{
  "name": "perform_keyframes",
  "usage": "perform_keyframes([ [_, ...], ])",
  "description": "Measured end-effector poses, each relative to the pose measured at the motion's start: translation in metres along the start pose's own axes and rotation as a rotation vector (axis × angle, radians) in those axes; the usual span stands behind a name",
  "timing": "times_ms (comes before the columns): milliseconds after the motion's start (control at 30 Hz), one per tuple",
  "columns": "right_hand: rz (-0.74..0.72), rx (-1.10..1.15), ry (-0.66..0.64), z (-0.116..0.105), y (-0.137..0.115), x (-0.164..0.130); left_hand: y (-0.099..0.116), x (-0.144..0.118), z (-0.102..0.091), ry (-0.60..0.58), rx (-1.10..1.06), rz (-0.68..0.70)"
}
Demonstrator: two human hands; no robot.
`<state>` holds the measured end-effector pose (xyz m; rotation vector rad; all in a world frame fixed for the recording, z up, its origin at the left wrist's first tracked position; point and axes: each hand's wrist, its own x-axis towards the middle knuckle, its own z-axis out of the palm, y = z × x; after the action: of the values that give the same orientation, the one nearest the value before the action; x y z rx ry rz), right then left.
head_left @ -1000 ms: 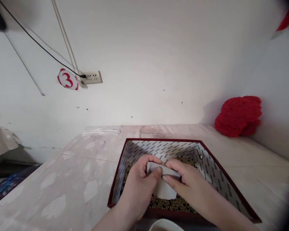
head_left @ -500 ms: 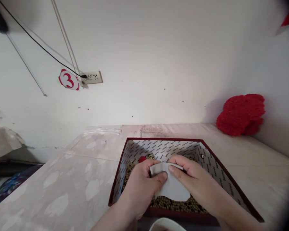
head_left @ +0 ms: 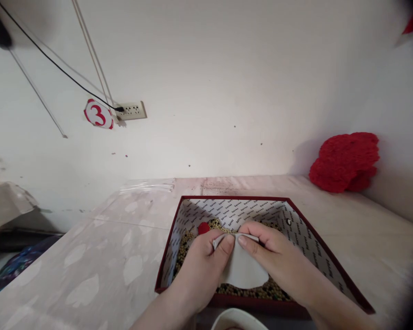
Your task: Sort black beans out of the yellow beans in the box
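Note:
A light grey pouch-like piece, perhaps cloth (head_left: 245, 270), is held over a dark red box (head_left: 234, 198) by its upper edge. My left hand (head_left: 206, 261) pinches that edge on the left, thumb on top. On the right, my right hand (head_left: 266, 245) grips the same edge, its thumb close to the left one. Small beads or beans (head_left: 254, 292), tan and dark, cover the box floor beneath. Behind my left hand a small red round thing (head_left: 203, 228) lies among them. Whether anything is inside the grey piece cannot be seen.
A white container (head_left: 239, 316) stands at the bottom edge, partly cut off. The box rests on a table with a patterned pale cloth (head_left: 117, 256). A fluffy red bundle (head_left: 346, 162) sits at the back right by the wall. A socket (head_left: 132, 110) with a black cable is on the wall.
My thumbs have drawn closer together along the grey piece's upper edge, and its opening has narrowed. The left thumb has moved up slightly.

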<state>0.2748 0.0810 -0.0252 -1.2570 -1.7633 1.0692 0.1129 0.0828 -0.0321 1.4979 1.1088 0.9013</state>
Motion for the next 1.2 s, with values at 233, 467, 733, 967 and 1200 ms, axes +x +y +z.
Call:
perform_keyframes([
  [233, 0.027, 0.056, 0.036, -0.001, 0.003, 0.002, 0.004, 0.0, 0.001, -0.057, -0.005, 0.005],
  [467, -0.023, -0.032, 0.042, 0.0, 0.003, 0.002, 0.001, 0.0, 0.001, -0.046, -0.056, 0.002],
  [733, -0.01, -0.012, 0.029, -0.002, 0.001, 0.0, 0.004, -0.002, -0.006, -0.064, 0.131, 0.012],
  [967, -0.041, 0.036, -0.222, -0.013, -0.003, -0.005, 0.031, -0.02, -0.018, -0.326, 0.351, -0.01],
  [1200, -0.202, -0.061, -0.619, -0.026, -0.002, -0.008, 0.044, -0.028, -0.014, -0.58, 0.717, 0.175],
])
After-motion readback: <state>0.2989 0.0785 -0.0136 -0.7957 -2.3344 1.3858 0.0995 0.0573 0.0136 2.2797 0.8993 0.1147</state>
